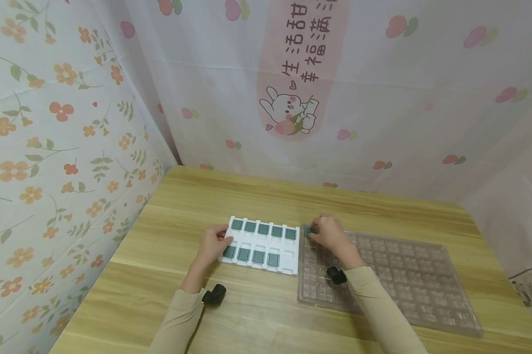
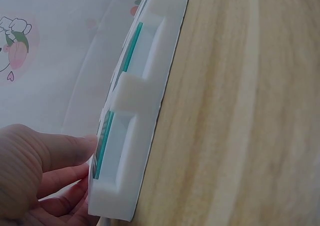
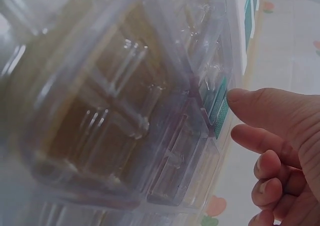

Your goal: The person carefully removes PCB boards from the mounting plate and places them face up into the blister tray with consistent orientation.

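A white plastic tray (image 1: 257,241) lies on the table with two rows of square green chips (image 1: 263,229); the pocket at its near right end holds no chip. My left hand (image 1: 211,245) grips the tray's left edge, and in the left wrist view its thumb lies over the tray (image 2: 142,94) rim. At the far left corner of a clear compartment tray (image 1: 407,268), my right hand (image 1: 332,235) pinches a green chip (image 1: 310,231). The right wrist view has that chip (image 3: 218,111) tilted inside a compartment, with the thumb tip against its edge.
The two trays sit side by side on a wood-grain table (image 1: 168,236), almost touching. Patterned cloth (image 1: 195,64) hangs behind the table and on the left. A black wrist camera (image 1: 214,294) is strapped at the left wrist, another (image 1: 336,275) at the right.
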Available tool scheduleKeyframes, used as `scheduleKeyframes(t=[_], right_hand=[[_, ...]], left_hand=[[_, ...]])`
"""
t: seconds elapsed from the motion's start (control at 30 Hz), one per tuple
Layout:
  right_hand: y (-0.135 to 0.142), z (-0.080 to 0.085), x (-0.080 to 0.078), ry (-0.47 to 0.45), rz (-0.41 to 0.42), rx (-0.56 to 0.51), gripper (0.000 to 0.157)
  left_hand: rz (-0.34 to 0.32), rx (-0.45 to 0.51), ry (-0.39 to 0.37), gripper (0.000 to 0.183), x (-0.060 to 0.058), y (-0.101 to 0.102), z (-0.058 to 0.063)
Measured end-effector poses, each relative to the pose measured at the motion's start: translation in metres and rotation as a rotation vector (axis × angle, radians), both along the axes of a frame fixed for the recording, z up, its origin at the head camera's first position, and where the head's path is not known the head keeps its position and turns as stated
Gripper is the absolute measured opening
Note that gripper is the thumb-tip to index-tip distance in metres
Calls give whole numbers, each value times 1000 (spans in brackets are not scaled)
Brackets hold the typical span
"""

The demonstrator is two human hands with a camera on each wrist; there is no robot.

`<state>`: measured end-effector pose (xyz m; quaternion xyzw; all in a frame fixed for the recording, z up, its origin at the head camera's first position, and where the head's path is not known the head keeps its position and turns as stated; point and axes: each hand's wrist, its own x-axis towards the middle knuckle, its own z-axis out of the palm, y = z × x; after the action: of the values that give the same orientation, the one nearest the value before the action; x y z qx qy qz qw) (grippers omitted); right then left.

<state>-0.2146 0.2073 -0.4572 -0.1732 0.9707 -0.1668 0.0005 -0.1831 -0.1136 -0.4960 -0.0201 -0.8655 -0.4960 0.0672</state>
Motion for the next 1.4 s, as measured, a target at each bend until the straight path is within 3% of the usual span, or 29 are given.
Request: scheduleKeyframes(t=[0.93,1.4], right_hand=[[-7,9,16,8,19,-55,23],[-14,11,26,66,46,-74,22]], left_hand=[[8,6,-10,36,1,-1,2],[6,11,-4,35,1,-1,2]])
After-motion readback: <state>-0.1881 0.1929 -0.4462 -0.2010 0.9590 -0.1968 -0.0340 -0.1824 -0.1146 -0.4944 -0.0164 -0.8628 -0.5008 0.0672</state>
